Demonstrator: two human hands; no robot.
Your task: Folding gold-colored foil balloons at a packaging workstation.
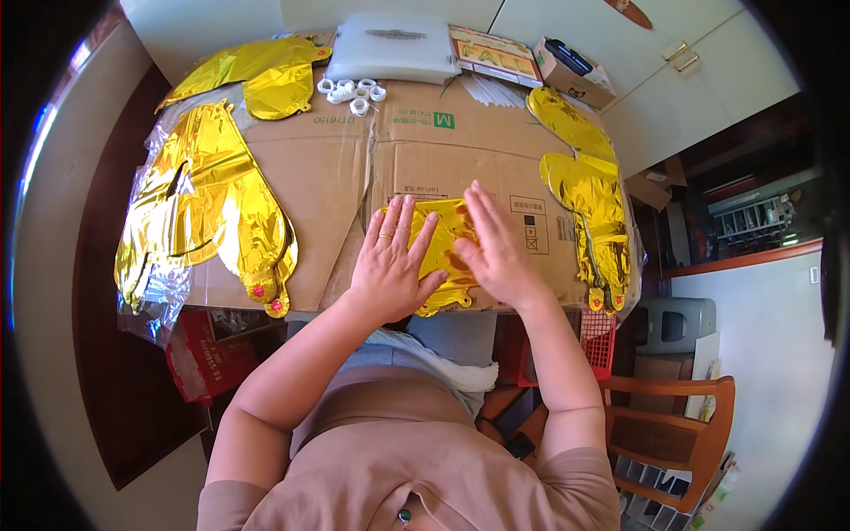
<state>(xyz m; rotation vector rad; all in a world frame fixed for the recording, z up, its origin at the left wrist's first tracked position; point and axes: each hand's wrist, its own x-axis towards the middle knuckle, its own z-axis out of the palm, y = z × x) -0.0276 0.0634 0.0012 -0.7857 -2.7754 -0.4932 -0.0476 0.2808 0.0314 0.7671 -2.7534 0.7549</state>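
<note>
A folded gold foil balloon [440, 252] lies on the flattened cardboard [301, 186] right in front of me. My left hand [390, 257] presses flat on its left side, fingers spread, a ring on one finger. On the right side, my right hand [501, 257] rests with its fingers stretched out and the thumb pointing toward the foil. Part of the balloon is hidden beneath both hands. More flat gold foil balloons [212, 190] are piled at the left, partly over clear plastic wrap [158, 305]. Others [595, 212] lie along the right edge.
At the back are another gold balloon [279, 84], white ribbon rolls [352, 93], a translucent plastic packet [392, 53], white straws [496, 91], a flat printed box [496, 55] and a small open carton [575, 78]. A wooden chair [668, 385] and red basket [598, 345] stand at the lower right.
</note>
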